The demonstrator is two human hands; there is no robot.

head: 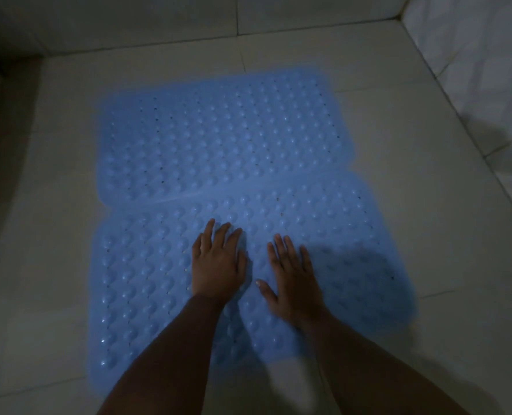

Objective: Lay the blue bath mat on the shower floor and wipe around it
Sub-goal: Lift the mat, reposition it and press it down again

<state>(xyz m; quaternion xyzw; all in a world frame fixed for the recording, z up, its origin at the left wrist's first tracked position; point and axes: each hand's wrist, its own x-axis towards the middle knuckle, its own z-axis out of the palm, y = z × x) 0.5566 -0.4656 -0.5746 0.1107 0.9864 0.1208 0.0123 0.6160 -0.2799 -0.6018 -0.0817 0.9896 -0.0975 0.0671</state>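
Both hands lie flat, palms down, fingers straight and spread, holding nothing. The left hand and the right hand press side by side on the near half of the blue bath mat.

The mat lies unfolded on the shower floor, bumps facing up. A fold crease crosses its middle, and both hands sit just short of it.

Step in hand, as judged: flattening the mat to seat it on the tiles. The wiping step is not yet begun; no cloth is in view. The next move likely calls for pressing out the crease, then fetching a cloth.
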